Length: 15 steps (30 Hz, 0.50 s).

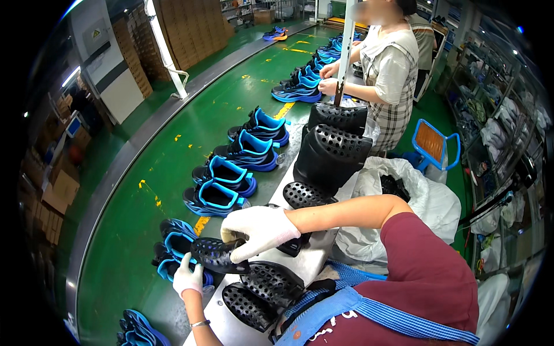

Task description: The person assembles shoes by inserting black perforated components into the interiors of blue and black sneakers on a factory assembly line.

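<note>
My right hand point(259, 230), in a white glove, grips a black perforated plastic shoe insert point(216, 254) by its near end. The insert's far end is over the opening of a black and blue sneaker point(180, 243); I cannot tell how deep it sits. My left hand point(189, 281), also gloved, has its fingers at the collar of the nearer sneaker point(166, 268) of this pair. More inserts of the same kind point(272, 282) lie on the metal ledge just right of my hands.
Several sneakers point(248, 151) stand in pairs along the green belt point(144, 230). Black inserts point(332, 155) are stacked on the ledge ahead. A large white sack point(427, 202) is at my right, near a blue-framed stool point(433, 144). A co-worker point(384, 75) handles shoes further along.
</note>
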Each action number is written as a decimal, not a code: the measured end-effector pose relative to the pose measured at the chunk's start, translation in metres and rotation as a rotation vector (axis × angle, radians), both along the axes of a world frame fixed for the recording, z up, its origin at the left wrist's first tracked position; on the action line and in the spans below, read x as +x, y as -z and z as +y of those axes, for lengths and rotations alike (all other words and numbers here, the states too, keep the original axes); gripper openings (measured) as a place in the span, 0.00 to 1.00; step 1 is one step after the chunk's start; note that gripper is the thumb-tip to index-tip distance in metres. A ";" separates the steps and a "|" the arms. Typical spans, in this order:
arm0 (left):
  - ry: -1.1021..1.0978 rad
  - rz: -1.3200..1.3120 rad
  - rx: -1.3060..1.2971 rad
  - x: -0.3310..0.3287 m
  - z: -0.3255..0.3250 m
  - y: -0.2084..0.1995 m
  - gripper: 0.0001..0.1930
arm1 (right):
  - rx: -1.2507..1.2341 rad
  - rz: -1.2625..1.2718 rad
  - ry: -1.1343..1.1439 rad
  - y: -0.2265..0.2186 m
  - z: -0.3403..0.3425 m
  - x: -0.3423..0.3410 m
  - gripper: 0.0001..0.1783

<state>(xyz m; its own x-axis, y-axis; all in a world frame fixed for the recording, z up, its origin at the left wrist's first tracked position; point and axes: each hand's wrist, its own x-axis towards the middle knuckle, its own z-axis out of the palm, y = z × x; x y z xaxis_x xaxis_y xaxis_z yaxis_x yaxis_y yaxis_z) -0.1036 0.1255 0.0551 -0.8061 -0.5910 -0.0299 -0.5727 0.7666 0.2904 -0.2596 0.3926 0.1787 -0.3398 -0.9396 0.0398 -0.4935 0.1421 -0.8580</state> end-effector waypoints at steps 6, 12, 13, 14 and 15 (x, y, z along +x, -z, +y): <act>0.081 0.031 -0.091 0.015 -0.026 -0.003 0.32 | -0.021 0.048 -0.029 -0.001 -0.012 0.000 0.26; 0.203 -0.012 -0.206 0.023 -0.009 -0.027 0.34 | 0.068 0.039 -0.048 -0.004 -0.019 -0.004 0.27; 0.250 0.094 -0.197 0.024 -0.006 -0.030 0.33 | 0.056 0.027 -0.033 -0.016 -0.016 -0.003 0.26; 0.297 0.202 -0.186 0.024 -0.003 -0.034 0.33 | -0.020 0.082 -0.009 -0.011 -0.018 -0.004 0.26; 0.305 0.292 -0.075 0.024 0.002 -0.039 0.32 | -0.096 0.138 0.016 -0.001 -0.025 -0.005 0.26</act>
<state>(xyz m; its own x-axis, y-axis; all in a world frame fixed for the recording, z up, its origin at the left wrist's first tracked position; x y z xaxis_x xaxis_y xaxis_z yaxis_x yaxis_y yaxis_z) -0.0799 0.1272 0.0942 -0.9128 -0.3156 0.2592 -0.2182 0.9134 0.3437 -0.2650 0.3678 0.1797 -0.3393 -0.9239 0.1770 -0.6063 0.0710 -0.7920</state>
